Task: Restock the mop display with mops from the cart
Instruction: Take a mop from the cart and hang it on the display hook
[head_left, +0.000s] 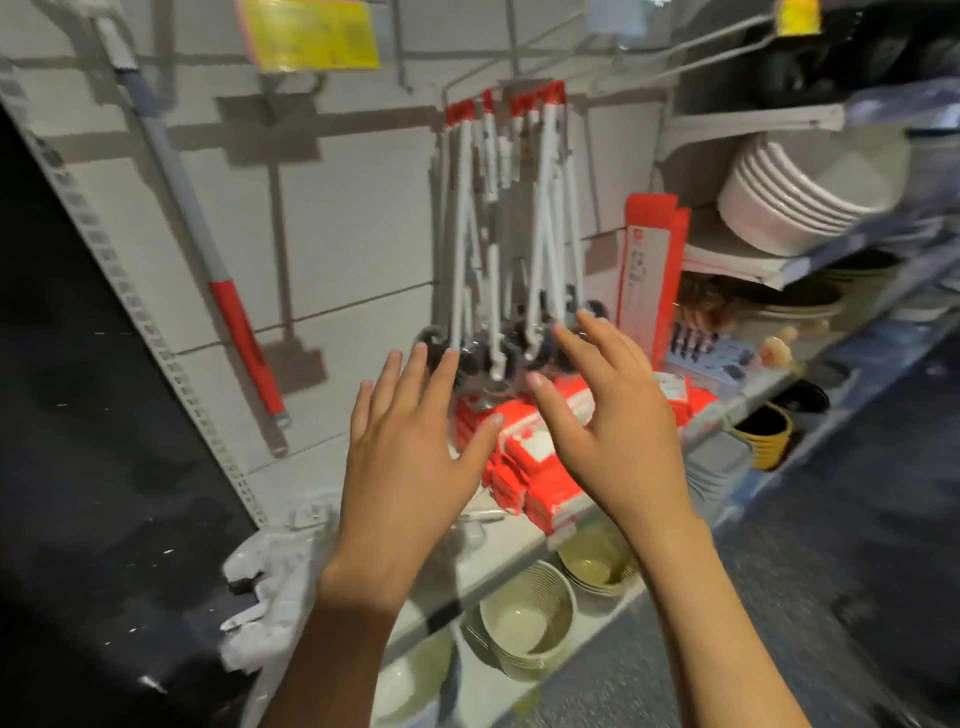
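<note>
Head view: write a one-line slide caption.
Both open hands, left hand and right hand, reach toward hanging white-handled utensils above red boxes on a store shelf.

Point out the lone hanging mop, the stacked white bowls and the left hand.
Lone hanging mop (236, 317): head view, red handle section.
Stacked white bowls (779, 202): head view, outer rims.
Left hand (410, 457): head view, back of hand.

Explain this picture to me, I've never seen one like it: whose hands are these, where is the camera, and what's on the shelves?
The camera sits on a person's head, looking forward and down. Their left hand and right hand are both spread open, holding nothing, reaching toward a bunch of white-handled utensils hanging from a hook. Below lie red packets on a shelf. Bowls sit underneath, white dishes to the upper right. A red and grey handle hangs on the wall.
</note>
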